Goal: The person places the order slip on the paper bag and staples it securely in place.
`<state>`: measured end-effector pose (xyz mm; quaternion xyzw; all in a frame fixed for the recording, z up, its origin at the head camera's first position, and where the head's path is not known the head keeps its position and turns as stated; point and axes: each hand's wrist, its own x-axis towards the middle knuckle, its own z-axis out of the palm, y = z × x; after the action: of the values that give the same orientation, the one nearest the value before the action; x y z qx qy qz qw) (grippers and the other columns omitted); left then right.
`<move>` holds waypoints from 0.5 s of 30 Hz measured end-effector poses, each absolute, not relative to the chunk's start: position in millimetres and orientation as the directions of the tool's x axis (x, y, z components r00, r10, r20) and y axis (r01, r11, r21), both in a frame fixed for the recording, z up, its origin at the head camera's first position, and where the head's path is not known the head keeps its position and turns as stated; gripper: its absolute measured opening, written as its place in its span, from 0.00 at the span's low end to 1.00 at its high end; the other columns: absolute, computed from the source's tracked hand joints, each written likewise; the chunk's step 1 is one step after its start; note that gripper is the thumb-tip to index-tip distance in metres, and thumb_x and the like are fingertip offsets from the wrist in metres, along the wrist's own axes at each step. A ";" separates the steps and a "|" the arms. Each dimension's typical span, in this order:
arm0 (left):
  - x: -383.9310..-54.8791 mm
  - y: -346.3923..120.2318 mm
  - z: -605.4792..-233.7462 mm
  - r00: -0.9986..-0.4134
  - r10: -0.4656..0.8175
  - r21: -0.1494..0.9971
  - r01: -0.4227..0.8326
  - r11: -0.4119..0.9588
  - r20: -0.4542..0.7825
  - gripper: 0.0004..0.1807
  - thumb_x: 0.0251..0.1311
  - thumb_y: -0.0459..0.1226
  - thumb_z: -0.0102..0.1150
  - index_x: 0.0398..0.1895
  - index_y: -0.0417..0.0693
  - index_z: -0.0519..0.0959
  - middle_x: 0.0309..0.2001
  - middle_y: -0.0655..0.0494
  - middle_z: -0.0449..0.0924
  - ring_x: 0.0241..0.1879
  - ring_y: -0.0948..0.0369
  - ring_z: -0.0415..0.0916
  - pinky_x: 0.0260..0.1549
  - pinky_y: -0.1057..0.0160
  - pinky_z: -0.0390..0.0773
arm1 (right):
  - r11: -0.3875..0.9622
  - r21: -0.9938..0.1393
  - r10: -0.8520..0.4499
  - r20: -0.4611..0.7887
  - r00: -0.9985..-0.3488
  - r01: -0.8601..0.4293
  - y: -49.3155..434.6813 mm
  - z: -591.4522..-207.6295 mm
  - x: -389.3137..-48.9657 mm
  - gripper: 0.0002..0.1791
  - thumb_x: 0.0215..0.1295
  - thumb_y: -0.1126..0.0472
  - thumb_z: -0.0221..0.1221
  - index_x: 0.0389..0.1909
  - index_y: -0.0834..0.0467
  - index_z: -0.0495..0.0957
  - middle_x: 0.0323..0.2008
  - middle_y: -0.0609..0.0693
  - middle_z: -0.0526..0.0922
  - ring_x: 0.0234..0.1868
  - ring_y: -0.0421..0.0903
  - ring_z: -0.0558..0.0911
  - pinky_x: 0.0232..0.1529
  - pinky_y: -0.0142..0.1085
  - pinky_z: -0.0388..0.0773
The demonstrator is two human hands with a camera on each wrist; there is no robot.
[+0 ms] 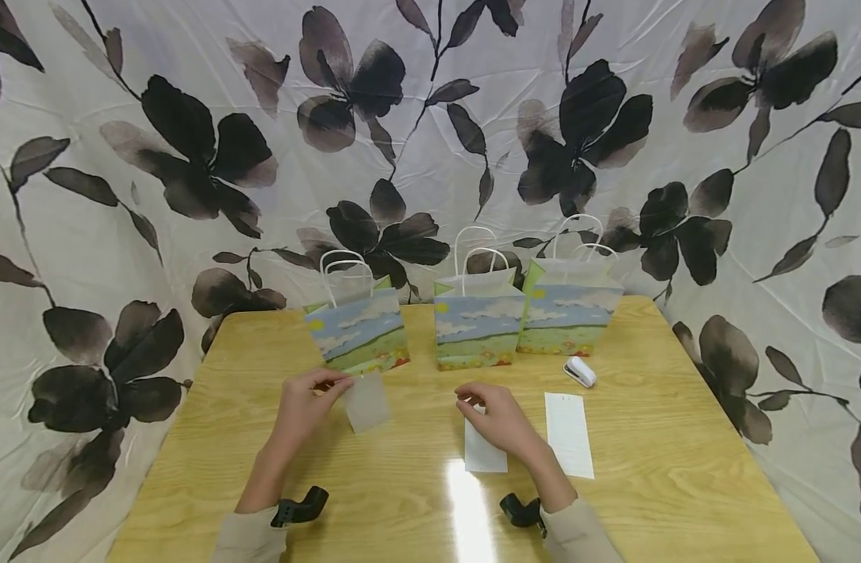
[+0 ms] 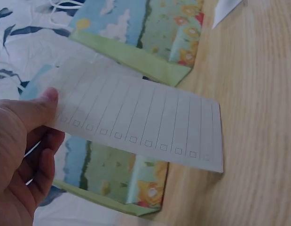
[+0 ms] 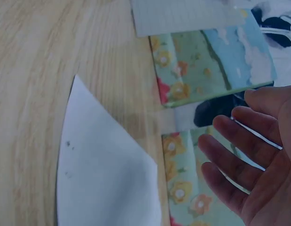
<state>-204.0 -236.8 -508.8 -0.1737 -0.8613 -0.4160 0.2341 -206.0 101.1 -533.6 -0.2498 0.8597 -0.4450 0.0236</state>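
My left hand pinches a pale sheet of checklist paper by its edge, between thumb and fingers, in front of the left paper bag. Ruled lines and a row of small boxes show on this checklist paper in the left wrist view. My right hand is held above a white sheet of paper, its fingers loosely bent and holding nothing. In the right wrist view that white paper has a few small dark marks and lies apart from the relaxed right hand.
A middle bag and a right bag, both with white handles and a meadow print, stand along the back of the wooden table. A small white stapler and another lined sheet lie at the right. A floral cloth hangs behind.
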 end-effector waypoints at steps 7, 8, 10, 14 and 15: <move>-211.2 -241.4 -488.5 -0.854 0.071 0.652 0.445 0.614 0.516 0.01 0.58 0.33 0.68 0.32 0.47 0.87 0.28 0.60 0.83 0.25 0.65 0.76 0.24 0.70 0.74 | 0.475 -0.776 -0.474 0.172 -0.863 -0.416 89.8 -522.9 -206.8 0.16 0.73 0.56 0.56 0.55 0.58 0.79 0.50 0.55 0.82 0.44 0.45 0.81 0.48 0.50 0.76; -213.3 -242.1 -484.9 -0.851 0.069 0.649 0.447 0.616 0.520 0.02 0.58 0.32 0.67 0.32 0.47 0.87 0.29 0.60 0.83 0.26 0.65 0.76 0.25 0.70 0.74 | 0.474 -0.774 -0.475 0.177 -0.862 -0.421 88.7 -521.5 -207.1 0.15 0.73 0.56 0.56 0.54 0.58 0.79 0.49 0.55 0.82 0.44 0.45 0.82 0.48 0.50 0.76; -217.5 -243.7 -478.4 -0.840 0.067 0.635 0.457 0.623 0.538 0.02 0.57 0.31 0.68 0.32 0.46 0.87 0.30 0.58 0.83 0.27 0.64 0.77 0.25 0.70 0.74 | 0.469 -0.773 -0.481 0.184 -0.857 -0.429 87.1 -519.2 -208.1 0.14 0.72 0.58 0.56 0.54 0.59 0.79 0.49 0.55 0.82 0.43 0.46 0.82 0.47 0.50 0.77; -222.9 -246.4 -469.7 -0.837 0.041 0.640 0.448 0.624 0.546 0.01 0.57 0.33 0.69 0.31 0.45 0.88 0.29 0.59 0.84 0.28 0.64 0.77 0.25 0.72 0.72 | 0.456 -0.778 -0.491 0.184 -0.851 -0.432 85.1 -518.1 -209.0 0.14 0.72 0.59 0.56 0.53 0.60 0.79 0.48 0.57 0.82 0.43 0.48 0.82 0.47 0.52 0.76; -223.7 -247.0 -468.3 -0.842 0.022 0.654 0.435 0.619 0.538 0.02 0.57 0.34 0.69 0.31 0.45 0.88 0.28 0.58 0.84 0.27 0.64 0.76 0.24 0.72 0.72 | 0.457 -0.779 -0.493 0.180 -0.851 -0.430 84.6 -518.0 -208.9 0.14 0.72 0.59 0.56 0.53 0.60 0.79 0.48 0.57 0.82 0.43 0.48 0.82 0.47 0.52 0.76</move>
<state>-223.7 -247.0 -468.3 -0.1321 -0.8650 -0.4159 0.2477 -208.9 84.6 -518.0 -0.2706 0.8529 -0.4451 0.0358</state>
